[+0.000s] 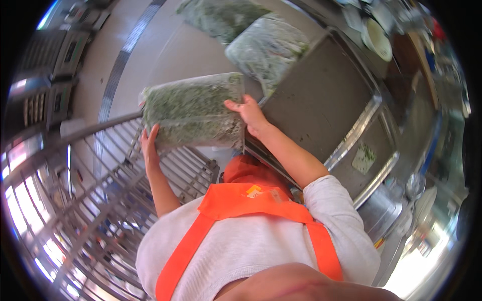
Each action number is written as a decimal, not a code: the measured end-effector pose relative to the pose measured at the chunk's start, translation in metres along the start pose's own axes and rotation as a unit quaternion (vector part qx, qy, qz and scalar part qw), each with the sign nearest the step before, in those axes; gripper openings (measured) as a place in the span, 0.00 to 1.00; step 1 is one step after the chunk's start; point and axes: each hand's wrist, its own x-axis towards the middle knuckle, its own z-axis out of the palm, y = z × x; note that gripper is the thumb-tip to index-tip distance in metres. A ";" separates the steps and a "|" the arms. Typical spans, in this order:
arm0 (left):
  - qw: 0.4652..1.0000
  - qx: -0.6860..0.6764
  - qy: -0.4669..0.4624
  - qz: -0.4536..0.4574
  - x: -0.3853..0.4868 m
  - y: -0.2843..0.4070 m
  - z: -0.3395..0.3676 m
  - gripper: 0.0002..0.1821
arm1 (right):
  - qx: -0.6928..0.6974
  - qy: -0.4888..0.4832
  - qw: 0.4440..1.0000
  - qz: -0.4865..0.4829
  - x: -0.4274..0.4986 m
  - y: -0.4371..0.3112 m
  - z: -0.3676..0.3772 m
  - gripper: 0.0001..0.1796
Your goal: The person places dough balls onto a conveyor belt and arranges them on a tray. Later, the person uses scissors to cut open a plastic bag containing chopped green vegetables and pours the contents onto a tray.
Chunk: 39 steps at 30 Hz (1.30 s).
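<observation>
Between my hands is a clear plastic bag [192,109] packed with chopped greens, lifted over the space beside a metal worktable. My left hand [150,141] grips its lower left edge. On its right side, my right hand [248,114] holds the edge, thumb and fingers spread over the plastic. Past it, a second clear bag of greens [267,47] leans by the worktable's corner. Another bag of greens [226,17] lies at the top, touching or close to the second.
A metal worktable [312,94] with raised edges fills the right. On its near part lies a whitish piece with green bits [364,158]. A barred metal rack [124,180] stands at the left. A metal drain strip [122,60] crosses the floor. A pale bowl [376,39] is at the upper right.
</observation>
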 end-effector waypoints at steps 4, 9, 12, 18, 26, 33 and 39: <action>0.994 -0.105 0.004 0.007 -0.046 0.011 0.006 0.26 | -0.006 0.006 0.997 -0.072 -0.046 -0.023 -0.005 0.18; 0.992 -0.090 -0.070 0.056 -0.080 0.068 0.051 0.27 | -0.037 0.076 0.980 -0.181 -0.134 -0.056 -0.029 0.19; 0.971 -0.083 -0.205 0.092 -0.098 0.105 0.063 0.28 | -0.028 0.111 0.962 -0.247 -0.212 -0.078 -0.021 0.24; 0.944 -0.063 -0.317 0.065 -0.201 0.090 0.208 0.22 | 0.008 0.186 0.928 -0.323 -0.367 -0.036 -0.139 0.36; 0.804 0.033 -0.586 -0.100 -0.375 -0.006 0.358 0.17 | 0.085 0.320 0.844 -0.423 -0.559 0.058 -0.257 0.33; 0.686 0.098 -0.672 -0.262 -0.472 -0.089 0.439 0.26 | 0.006 0.468 0.808 -0.358 -0.641 0.060 -0.306 0.13; 0.686 0.197 -0.645 -0.273 -0.509 -0.135 0.461 0.33 | -0.321 0.600 0.676 -0.284 -0.634 0.033 -0.330 0.14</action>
